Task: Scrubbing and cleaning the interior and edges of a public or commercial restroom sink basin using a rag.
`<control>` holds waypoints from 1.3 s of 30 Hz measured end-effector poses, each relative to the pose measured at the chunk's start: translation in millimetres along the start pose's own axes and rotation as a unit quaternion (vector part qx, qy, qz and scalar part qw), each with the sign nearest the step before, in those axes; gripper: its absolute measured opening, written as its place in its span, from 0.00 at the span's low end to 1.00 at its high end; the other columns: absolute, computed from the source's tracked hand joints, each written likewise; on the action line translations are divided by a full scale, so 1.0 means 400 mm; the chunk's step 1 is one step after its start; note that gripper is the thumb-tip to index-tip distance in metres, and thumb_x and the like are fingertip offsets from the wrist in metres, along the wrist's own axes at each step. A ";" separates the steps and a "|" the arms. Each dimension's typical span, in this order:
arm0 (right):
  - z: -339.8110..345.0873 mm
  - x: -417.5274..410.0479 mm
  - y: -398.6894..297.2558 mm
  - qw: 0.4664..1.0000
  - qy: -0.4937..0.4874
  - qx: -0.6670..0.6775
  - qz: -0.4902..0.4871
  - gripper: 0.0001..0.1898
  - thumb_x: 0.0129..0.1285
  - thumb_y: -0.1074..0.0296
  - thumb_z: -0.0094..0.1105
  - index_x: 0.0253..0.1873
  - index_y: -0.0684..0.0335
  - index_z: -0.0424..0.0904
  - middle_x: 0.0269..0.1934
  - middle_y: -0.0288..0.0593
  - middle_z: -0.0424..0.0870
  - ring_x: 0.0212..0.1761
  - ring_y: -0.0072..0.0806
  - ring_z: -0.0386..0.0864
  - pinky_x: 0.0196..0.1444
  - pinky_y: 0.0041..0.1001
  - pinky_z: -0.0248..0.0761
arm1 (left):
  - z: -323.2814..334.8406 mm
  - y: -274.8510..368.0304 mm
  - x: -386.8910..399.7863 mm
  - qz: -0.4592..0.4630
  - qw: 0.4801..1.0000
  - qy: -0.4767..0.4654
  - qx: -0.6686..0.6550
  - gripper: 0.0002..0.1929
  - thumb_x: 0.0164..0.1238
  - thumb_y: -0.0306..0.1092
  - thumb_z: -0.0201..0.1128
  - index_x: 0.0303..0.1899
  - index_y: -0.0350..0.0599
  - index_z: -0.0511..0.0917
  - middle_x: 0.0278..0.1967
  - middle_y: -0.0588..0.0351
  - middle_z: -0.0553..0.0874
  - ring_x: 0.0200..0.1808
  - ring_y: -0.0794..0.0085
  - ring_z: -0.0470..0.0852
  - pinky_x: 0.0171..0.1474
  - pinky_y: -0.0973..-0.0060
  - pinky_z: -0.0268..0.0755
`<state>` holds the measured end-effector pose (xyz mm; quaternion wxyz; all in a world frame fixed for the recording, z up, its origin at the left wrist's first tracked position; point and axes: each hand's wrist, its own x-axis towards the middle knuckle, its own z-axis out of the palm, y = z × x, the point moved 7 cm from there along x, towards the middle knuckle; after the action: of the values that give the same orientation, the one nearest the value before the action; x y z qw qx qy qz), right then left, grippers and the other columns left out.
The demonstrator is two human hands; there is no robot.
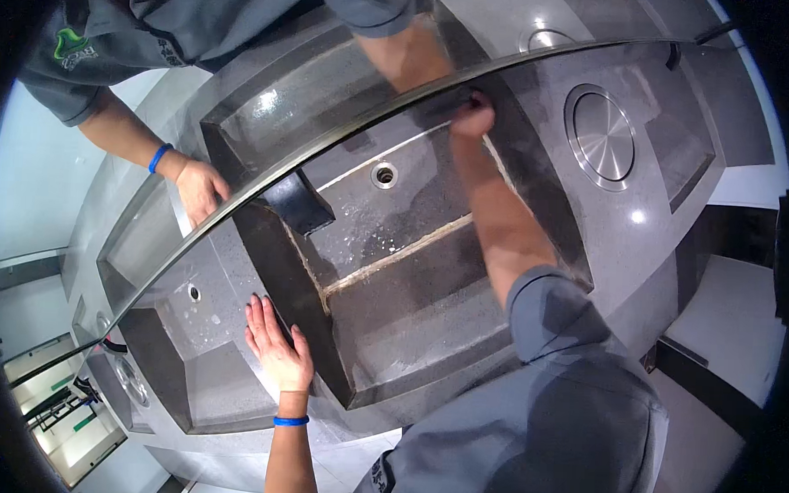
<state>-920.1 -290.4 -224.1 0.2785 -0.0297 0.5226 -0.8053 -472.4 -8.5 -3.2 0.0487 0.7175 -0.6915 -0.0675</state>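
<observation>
My left hand, a blue band at its wrist, lies palm down with fingers extended on the grey countertop, beside the left wall of a stone-like sink basin. My right arm reaches across this basin. At its back right corner is my right hand, blurred, fingers curled near a dark area under the mirror's edge; whether it holds something I cannot tell. A round metal drain sits in the basin's wet back part. A dark faucet juts over the back left. Pale, rough seams line the basin.
A large mirror behind the basin reflects me and the counter. Another basin with a drain hole lies left. On the right, a round brushed-metal lid is set in the counter, with a further basin beyond.
</observation>
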 end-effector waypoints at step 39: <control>0.095 -0.432 0.190 0.895 -0.189 -0.388 -0.109 0.13 0.59 0.70 0.59 0.46 0.65 0.69 0.43 0.48 0.74 0.50 0.39 0.72 0.57 0.35 0.65 | 0.000 0.040 0.017 0.002 0.999 0.014 -0.049 0.36 0.59 0.32 0.59 0.72 0.44 0.60 0.74 0.49 0.61 0.76 0.53 0.54 0.74 0.51 0.43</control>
<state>-729.8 -261.7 -229.9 0.2490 -0.3441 0.7246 -0.5427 -488.0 -15.9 -0.6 0.0932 0.7136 -0.6883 -0.0910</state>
